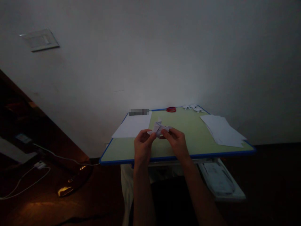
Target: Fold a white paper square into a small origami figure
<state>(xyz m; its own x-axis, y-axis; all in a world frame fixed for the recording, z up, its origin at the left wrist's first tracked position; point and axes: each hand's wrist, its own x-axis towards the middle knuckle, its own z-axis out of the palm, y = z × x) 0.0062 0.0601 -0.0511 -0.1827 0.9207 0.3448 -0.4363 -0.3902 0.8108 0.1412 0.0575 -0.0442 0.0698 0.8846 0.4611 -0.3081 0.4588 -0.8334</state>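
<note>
Just below frame centre, a folded paper piece point(158, 128) is being pinched, thumbs against fingers, by left hand point(143, 142) and right hand point(175, 140); beyond, red-handled scissors point(171, 109) are seen; lower left, a pale label point(23, 138) is too blurred to be read.

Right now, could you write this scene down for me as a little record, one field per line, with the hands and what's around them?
Left hand: pinching one side of a white folded paper piece
Right hand: pinching its other side
Tabletop: pale green, blue-edged
Far edge: red-handled scissors
Far right corner: small folded paper shapes
Table's right side: overlapping white sheets
Table's left side: white paper, a dark item at its far end, too obscured to identify
Light: dim
</note>
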